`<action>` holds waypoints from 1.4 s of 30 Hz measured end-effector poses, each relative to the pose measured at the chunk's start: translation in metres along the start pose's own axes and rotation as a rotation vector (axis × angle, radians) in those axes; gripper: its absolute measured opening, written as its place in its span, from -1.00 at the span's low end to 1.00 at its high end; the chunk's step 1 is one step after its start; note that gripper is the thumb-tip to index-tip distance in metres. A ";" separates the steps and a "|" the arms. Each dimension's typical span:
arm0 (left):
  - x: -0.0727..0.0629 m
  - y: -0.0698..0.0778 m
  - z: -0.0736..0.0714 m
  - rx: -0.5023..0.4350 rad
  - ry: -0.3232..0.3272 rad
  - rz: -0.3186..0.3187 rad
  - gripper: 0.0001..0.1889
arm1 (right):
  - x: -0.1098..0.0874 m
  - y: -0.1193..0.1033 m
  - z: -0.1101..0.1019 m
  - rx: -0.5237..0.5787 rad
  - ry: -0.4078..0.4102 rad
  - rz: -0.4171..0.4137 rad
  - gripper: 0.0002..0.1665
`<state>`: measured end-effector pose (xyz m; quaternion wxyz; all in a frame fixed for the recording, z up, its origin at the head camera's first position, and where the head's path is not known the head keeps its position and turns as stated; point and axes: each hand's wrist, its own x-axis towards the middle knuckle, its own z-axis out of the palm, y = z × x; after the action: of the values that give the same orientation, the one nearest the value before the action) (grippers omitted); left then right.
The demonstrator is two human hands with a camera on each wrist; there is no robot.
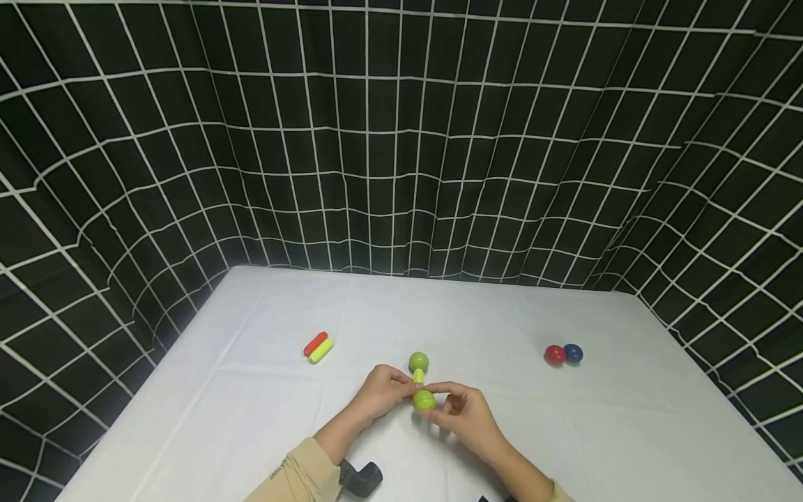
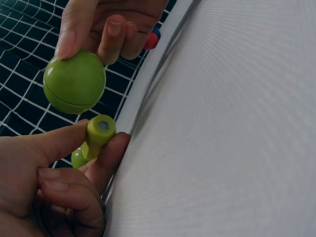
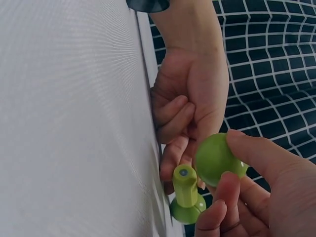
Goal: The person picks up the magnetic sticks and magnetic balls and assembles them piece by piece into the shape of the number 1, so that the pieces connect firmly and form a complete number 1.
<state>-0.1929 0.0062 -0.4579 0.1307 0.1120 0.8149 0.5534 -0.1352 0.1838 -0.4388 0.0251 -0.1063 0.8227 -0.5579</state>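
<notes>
My left hand (image 1: 383,392) pinches a yellow-green rod (image 2: 100,133) between thumb and fingertips. A round grey disc is set in the rod's near end, seen in both wrist views. At the far end of the rod is a green ball (image 1: 418,361), touching it. My right hand (image 1: 469,420) holds a second green ball (image 3: 215,159) between thumb and fingers, with a thin seam line around it. In the left wrist view this ball hangs just beyond the rod's disc end, with a small gap between them.
On the white-covered table (image 1: 276,300), a red rod (image 1: 316,343) and a yellow-green rod (image 1: 321,351) lie side by side at left. A red ball (image 1: 555,355) and a blue ball (image 1: 574,353) sit together at right. A dark grid-patterned curtain (image 1: 401,153) surrounds the table's back and sides.
</notes>
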 end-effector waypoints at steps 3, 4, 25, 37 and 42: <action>0.000 0.000 0.000 0.000 0.002 0.001 -0.76 | -0.001 0.002 0.001 0.003 -0.003 -0.015 -0.55; 0.000 0.000 0.000 0.003 0.003 0.000 -0.76 | -0.001 0.002 0.002 0.003 -0.006 -0.020 -0.55; 0.000 -0.001 0.000 -0.001 0.003 0.009 -0.75 | -0.003 0.005 0.012 -0.079 -0.022 -0.097 -0.61; 0.002 -0.001 0.000 0.013 0.007 0.013 -0.74 | -0.008 -0.017 0.014 -0.137 0.044 -0.075 -0.66; 0.001 -0.002 0.000 0.010 0.007 0.015 -0.74 | -0.013 -0.036 0.012 -0.125 0.041 -0.092 -0.68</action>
<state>-0.1943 0.0061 -0.4597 0.1230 0.1168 0.8171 0.5509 -0.1148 0.1623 -0.4110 -0.0239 -0.1339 0.8506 -0.5080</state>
